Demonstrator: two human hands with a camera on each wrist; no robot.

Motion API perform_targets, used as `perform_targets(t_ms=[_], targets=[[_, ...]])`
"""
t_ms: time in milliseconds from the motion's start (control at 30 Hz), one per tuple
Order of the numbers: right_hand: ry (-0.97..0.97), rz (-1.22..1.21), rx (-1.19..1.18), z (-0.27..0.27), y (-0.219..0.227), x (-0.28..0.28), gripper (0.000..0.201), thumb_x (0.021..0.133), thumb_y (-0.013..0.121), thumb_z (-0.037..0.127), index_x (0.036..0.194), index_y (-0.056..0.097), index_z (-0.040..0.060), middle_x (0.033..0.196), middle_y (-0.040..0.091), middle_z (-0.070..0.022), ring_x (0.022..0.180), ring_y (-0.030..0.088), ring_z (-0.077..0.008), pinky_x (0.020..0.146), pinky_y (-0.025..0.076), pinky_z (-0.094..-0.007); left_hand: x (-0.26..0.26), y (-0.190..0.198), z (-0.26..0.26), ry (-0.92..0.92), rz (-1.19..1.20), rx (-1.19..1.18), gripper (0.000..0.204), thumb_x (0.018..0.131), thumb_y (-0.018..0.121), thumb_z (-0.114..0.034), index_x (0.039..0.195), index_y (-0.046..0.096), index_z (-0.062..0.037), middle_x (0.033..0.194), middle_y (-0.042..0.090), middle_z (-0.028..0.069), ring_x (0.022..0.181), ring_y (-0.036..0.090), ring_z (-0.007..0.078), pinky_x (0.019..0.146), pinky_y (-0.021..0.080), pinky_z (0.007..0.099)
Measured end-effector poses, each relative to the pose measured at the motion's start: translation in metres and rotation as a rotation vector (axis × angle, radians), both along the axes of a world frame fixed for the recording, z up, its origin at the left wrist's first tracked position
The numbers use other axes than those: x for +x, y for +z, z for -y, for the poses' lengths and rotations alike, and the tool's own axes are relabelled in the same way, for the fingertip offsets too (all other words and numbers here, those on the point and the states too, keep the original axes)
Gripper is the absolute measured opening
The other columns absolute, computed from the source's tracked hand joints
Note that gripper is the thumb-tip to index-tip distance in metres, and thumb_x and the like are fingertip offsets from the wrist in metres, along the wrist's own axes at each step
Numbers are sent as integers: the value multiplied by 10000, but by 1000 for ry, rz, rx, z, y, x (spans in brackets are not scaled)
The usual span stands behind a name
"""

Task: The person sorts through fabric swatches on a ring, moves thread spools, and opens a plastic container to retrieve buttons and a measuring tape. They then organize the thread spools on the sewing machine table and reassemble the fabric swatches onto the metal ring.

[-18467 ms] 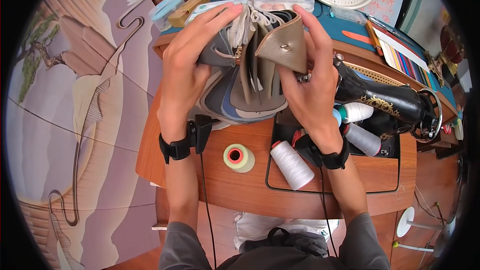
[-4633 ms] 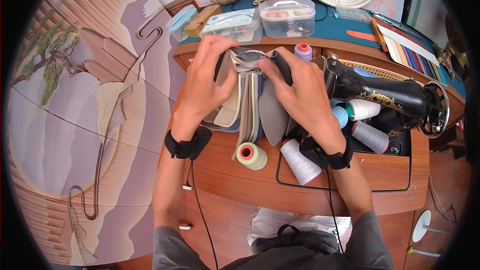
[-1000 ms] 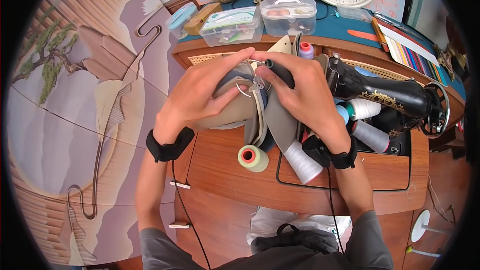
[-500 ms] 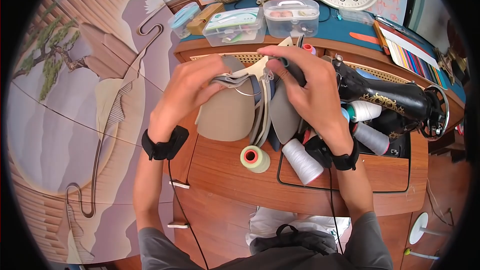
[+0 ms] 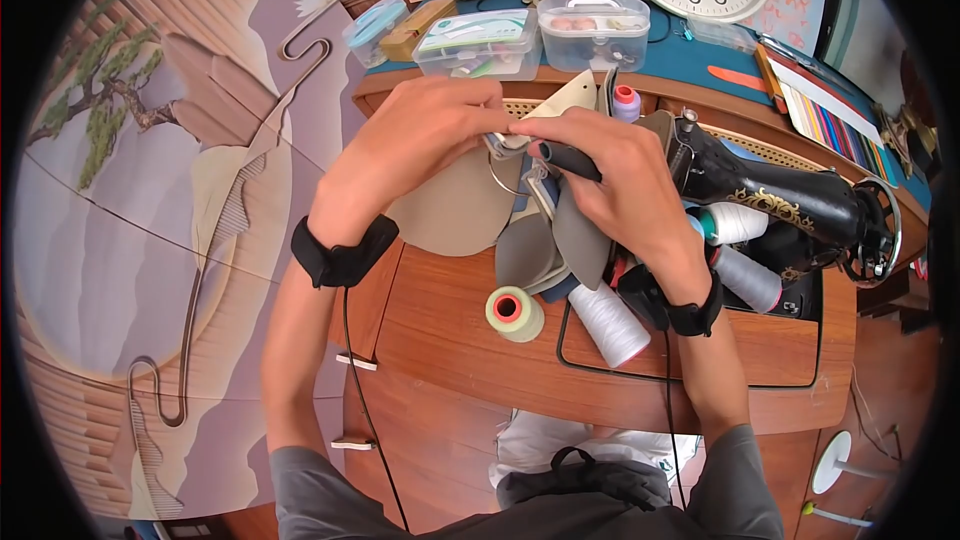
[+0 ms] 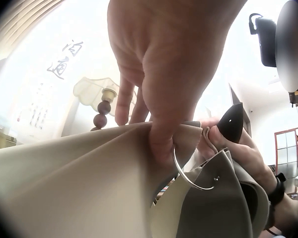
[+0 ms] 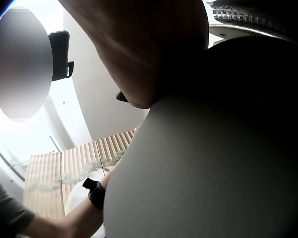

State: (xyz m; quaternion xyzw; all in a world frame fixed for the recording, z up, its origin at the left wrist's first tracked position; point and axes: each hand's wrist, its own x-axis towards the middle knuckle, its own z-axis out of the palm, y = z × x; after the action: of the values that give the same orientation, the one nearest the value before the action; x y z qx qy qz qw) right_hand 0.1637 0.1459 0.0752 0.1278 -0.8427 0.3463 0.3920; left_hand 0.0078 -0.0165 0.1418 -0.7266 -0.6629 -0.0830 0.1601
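Note:
A bundle of leather swatches in beige, taupe and grey hangs on a metal ring (image 6: 186,181) between the hands. My left hand (image 5: 415,145) pinches a taupe swatch (image 5: 455,208) by its ring end, thumb on the near face in the left wrist view. My right hand (image 5: 630,180) grips the other part of the bundle, a dark swatch curled under its thumb and a grey swatch (image 5: 588,240) hanging below. A cream swatch (image 5: 567,95) with a hole sticks up behind the fingertips. In the right wrist view, a grey swatch (image 7: 188,168) covers much of the hand.
A pale green thread cone (image 5: 515,314) and a white thread cone (image 5: 608,325) stand near the wooden table's (image 5: 450,355) front. A black sewing machine (image 5: 765,195) is on the right, with more cones beside it. Clear plastic boxes (image 5: 592,35) line the back shelf.
Earlier the swatches stood bunched between both hands. Over the last second the left hand drew a taupe swatch leftward along the ring, then rose and came back against the right fingertips.

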Motion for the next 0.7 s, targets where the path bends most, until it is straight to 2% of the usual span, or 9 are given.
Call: perform_targets(t_ms=[133,200,333,400,433,500,600,667,700], targets=[[57,53,41,6,-1,0,506,687,618,-117,1145,676,90,1036,693,-153,905,663,-373,791,536,-413,-5,1,-2,-56,157,-8,295,786,680,-33,1071,697,-109,914,648,54,868,629,296,725,481,386],[-3,-15,-40,8,-3,-3,489,696,643,-101,1146,676,89,1033,697,-147,913,665,-368,789,538,-410,-14,-7,-2,7,477,22,302,773,709,19,1057,711,-84,915,664,35,847,608,238,730,468,334],[-99,-135,-171,10,4,-5,354,802,667,-65,1129,686,70,1016,719,-137,898,701,-313,760,542,-355,-15,-27,-4,129,442,136,316,859,699,-24,1166,645,-79,919,672,32,857,615,164,744,459,295],[-123,-157,-175,10,5,-4,277,859,674,-23,1119,694,69,1001,724,-138,871,712,-284,743,534,-330,-7,-39,-8,131,899,105,458,914,689,-80,1323,483,-93,962,677,29,911,599,102,765,449,264],[-136,-142,-237,10,5,-5,263,869,677,-7,1120,695,69,992,724,-137,867,713,-280,741,532,-329,-9,-50,-9,93,937,77,546,918,698,-98,1341,352,-114,1036,663,46,961,585,97,798,458,262],[-183,-156,-286,12,3,-6,232,899,680,39,1127,698,71,934,723,-126,805,702,-233,711,517,-310,-14,-77,-14,68,969,126,509,921,695,-96,1303,359,-112,1066,649,52,980,584,107,813,465,273],[-268,-184,-313,10,1,-8,219,917,677,60,1134,702,74,886,724,-120,743,668,-186,679,498,-286,-15,-90,-11,82,1093,130,424,936,674,-110,1224,363,-108,1142,614,85,1014,581,128,864,478,309],[-266,-230,-342,8,1,-9,203,939,667,85,1138,701,64,844,717,-112,714,633,-143,659,481,-269,-14,-92,-10,275,890,253,360,942,669,-131,1203,425,-90,1164,613,78,1026,583,133,863,474,303],[-276,-222,-372,8,3,-7,197,947,662,95,1137,699,55,836,714,-108,716,632,-135,659,480,-267,-15,-92,-9,272,892,249,360,942,669,-131,1203,425,-90,1164,613,78,1026,583,133,863,474,303]])
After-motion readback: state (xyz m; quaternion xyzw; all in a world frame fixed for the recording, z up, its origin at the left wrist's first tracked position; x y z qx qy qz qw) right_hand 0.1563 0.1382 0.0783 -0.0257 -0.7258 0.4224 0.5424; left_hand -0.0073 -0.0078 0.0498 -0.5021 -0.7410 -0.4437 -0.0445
